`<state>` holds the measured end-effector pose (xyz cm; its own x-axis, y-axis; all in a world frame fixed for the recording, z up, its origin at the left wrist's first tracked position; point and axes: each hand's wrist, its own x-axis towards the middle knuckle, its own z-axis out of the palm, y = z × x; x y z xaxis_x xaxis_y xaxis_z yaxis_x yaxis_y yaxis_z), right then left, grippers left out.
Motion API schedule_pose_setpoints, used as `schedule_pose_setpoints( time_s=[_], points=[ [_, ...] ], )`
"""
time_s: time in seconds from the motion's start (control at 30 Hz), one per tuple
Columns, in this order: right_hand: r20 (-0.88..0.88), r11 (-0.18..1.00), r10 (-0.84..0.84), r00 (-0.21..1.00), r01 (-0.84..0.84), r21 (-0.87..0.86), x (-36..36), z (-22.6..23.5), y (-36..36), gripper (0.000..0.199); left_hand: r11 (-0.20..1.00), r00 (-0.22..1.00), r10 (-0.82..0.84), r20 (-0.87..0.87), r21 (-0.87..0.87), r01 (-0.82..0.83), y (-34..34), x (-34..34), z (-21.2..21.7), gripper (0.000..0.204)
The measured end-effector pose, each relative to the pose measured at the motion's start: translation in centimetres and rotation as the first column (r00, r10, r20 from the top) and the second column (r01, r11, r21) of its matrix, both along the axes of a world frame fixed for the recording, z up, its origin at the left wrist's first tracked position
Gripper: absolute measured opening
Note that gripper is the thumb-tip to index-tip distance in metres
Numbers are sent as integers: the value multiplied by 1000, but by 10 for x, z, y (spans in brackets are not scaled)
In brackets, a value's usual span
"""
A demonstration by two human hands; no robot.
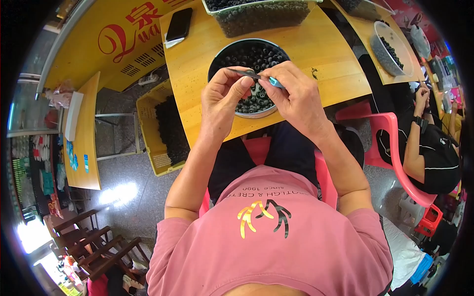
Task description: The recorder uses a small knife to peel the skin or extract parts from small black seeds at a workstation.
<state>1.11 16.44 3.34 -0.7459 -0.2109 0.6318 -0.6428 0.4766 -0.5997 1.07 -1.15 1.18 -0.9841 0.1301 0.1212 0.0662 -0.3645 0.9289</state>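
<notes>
My left hand [220,98] and my right hand [297,94] are close together over a round metal bowl [255,115] of small black ring-like pieces [266,56]. Between my right thumb and fingers is a knife [275,82] with a light-blue handle and a thin dark blade, which points left toward my left fingertips. My left thumb and forefinger pinch together on a small dark piece [250,72] by the blade, mostly hidden by the fingers. Some pieces in the bowl show a pale hole.
Behind the bowl, a clear plastic tub [261,19] holds more black pieces. A black phone [179,24] lies at the table's far left. A yellow crate [148,118] of black scraps stands left of the table. To the right, a person [427,148] sits near a pink chair [392,143].
</notes>
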Motion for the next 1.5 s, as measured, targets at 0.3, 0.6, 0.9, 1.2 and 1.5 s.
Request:
schedule_pose_setpoints(
  time_s=[0.3, 0.6, 0.9, 1.2, 1.5],
  points=[
    [-60, 990, -40, 997, 47, 130, -1, -1, 3, 16, 1000, 1000, -17, 12, 13, 17, 1, 3, 2, 22],
    [-80, 988, -41, 996, 52, 145, -2, 2, 3, 18, 992, 999, -53, -3, 113, 53, 0, 2, -2, 18],
    [212, 993, -86, 974, 100, -58, -7, -5, 8, 22, 976, 988, -157, 6, 156, 154, -6, 12, 5, 16],
    [614, 884, 350, 708, -33, -467, 1, 3, -3, 33, 996, 982, 50, -182, -57, -61, 2, 13, -1, 17],
    [631, 856, 373, 680, 10, -517, 0, 2, -10, 29, 967, 953, 54, -297, -224, -125, -3, 16, 0, 20]
  ],
)
